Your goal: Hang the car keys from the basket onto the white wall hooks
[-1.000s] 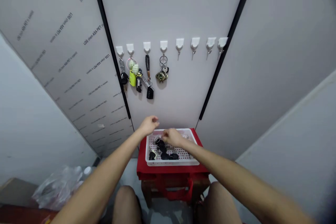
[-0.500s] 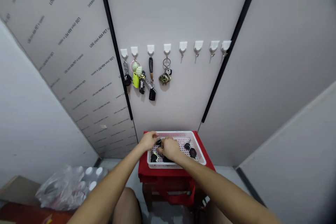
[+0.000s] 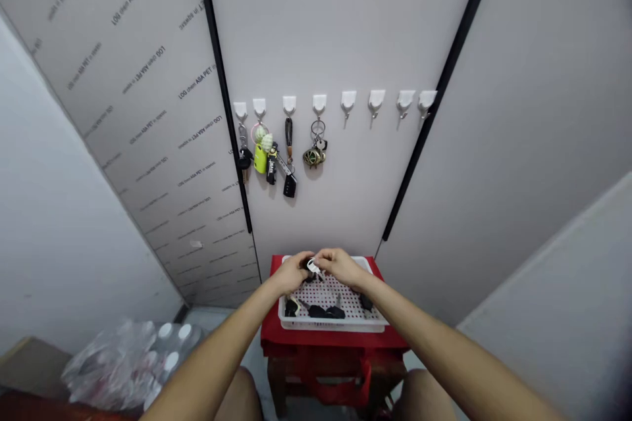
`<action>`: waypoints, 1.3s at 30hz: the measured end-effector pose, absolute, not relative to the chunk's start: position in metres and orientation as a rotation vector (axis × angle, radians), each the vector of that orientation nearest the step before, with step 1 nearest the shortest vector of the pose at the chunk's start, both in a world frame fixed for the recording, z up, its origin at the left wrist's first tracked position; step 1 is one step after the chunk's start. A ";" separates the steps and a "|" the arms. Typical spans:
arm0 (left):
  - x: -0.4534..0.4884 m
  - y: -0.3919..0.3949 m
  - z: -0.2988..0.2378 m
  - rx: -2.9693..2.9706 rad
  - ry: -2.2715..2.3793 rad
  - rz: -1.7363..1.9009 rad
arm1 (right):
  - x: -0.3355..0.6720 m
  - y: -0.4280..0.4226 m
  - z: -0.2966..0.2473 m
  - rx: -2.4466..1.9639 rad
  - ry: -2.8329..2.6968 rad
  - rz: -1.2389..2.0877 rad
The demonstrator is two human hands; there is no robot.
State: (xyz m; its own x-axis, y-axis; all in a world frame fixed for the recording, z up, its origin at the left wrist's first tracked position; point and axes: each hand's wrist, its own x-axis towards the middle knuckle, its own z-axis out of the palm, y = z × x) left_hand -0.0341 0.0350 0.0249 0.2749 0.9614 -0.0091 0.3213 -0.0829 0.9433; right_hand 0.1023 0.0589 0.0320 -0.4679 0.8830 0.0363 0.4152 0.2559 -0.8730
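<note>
Your left hand [image 3: 295, 272] and right hand [image 3: 340, 267] pinch a metal key [image 3: 313, 268] above the basket's [image 3: 332, 327] rear edge; light and stiff, it is best gripped by its head.

The grey wall panel [image 3: 133, 125] carries repeated rows of black print reading "LOG chem ASA PET"; smaller words there are illegible. The black key tag [image 3: 271, 168] shows white lettering, too small to confirm.
</note>
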 end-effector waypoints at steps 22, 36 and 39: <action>-0.011 0.041 0.059 0.979 1.065 1.227 | 0.112 0.055 0.074 -1.130 -2.039 0.723; -0.009 0.045 0.078 1.166 1.146 1.229 | 0.110 0.066 0.097 -1.173 -1.860 0.959; -0.011 0.046 0.080 1.168 1.181 1.228 | 0.110 0.066 0.098 -1.190 -1.878 0.937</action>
